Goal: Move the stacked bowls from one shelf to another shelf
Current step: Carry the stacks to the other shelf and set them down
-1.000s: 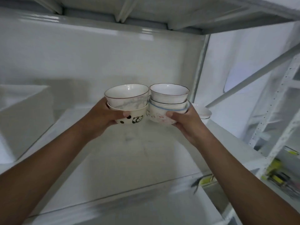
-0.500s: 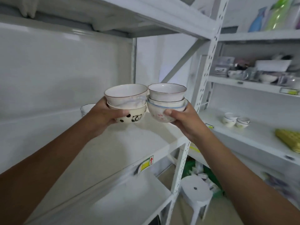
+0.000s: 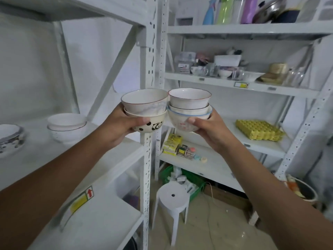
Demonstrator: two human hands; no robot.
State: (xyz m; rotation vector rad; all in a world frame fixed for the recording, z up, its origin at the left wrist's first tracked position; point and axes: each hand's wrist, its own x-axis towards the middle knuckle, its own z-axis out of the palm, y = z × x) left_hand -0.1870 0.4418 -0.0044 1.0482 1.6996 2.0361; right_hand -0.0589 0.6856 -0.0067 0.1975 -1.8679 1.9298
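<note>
Left hand (image 3: 119,129) grips two glossy stacked ceramic bowls (image 3: 146,109); right hand (image 3: 210,130) grips three (image 3: 190,110), before a white perforated steel upright (image 3: 147,56).

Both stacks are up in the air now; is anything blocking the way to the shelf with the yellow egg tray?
Nothing visible blocks it. The left stack and right stack are held in front of that shelf, bare left of the egg tray; only the upright post stands nearby.

red arrow on shelf sticker (image 3: 82,200).
</note>
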